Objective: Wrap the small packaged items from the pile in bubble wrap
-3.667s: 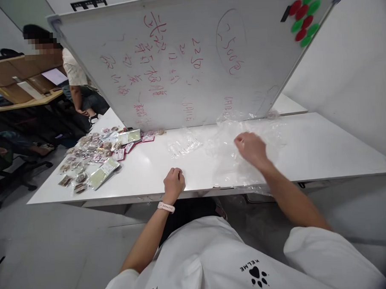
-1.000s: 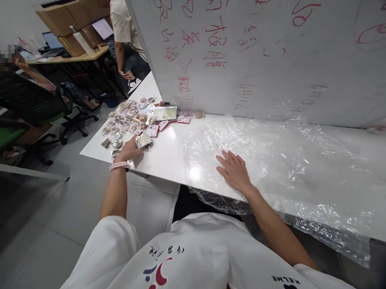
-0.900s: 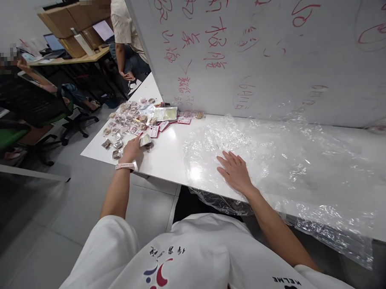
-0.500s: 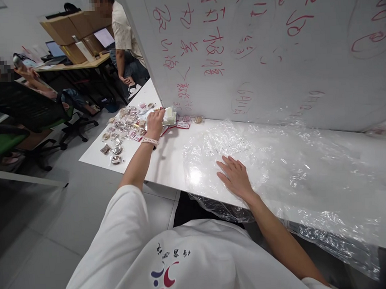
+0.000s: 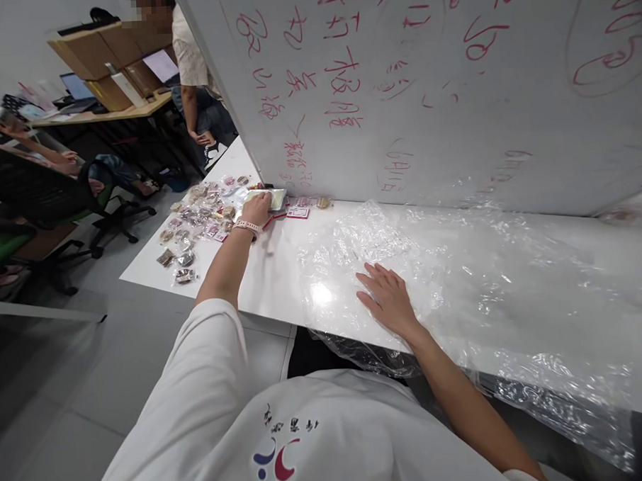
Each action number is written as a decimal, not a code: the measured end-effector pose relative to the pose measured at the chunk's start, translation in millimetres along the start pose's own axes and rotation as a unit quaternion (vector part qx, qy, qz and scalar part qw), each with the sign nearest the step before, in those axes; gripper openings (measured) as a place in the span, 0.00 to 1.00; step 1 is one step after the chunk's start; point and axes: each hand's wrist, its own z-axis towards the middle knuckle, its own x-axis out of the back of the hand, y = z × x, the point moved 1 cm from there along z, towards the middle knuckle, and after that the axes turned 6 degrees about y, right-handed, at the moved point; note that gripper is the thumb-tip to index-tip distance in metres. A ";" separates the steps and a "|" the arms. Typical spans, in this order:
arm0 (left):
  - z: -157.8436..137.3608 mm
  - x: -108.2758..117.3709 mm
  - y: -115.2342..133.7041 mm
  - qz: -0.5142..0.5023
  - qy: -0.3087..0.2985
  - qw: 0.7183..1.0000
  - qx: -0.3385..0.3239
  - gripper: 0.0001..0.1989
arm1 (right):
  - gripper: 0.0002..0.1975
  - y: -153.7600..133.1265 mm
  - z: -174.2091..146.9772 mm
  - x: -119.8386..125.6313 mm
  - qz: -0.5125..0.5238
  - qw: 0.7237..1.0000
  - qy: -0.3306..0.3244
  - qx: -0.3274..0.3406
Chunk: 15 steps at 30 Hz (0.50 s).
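Resting right hand [image 5: 390, 300], with fingers wide, on clear plastic [image 5: 474, 262] over the bench [image 5: 278, 292]. Beyond, apparently laying green packet [image 5: 279, 198] at heap's [image 5: 196, 214] right edge with left hand [image 5: 258, 206]; cannot tell whether gripping. Probably calls next for letting go. Since a second ago, moved left hand farther back, toward whiteboard [image 5: 434, 150].

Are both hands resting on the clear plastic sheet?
No, only the right hand rests on the clear plastic sheet; the left hand is at the pale-green packet.
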 end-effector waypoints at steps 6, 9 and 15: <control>2.9 0.0 10.1 0.014 0.027 0.999 0.029 0.21 | 0.27 2.8 0.4 -2.5 0.001 1.000 0.004 -0.001; 0.1 13.3 19.7 -0.003 0.069 0.997 0.043 0.23 | 0.27 2.3 1.1 -2.3 0.010 1.000 0.006 -0.005; -77.6 69.3 98.9 -0.166 0.198 0.964 -0.071 0.28 | 0.29 4.2 3.6 4.9 0.169 0.978 0.065 -0.101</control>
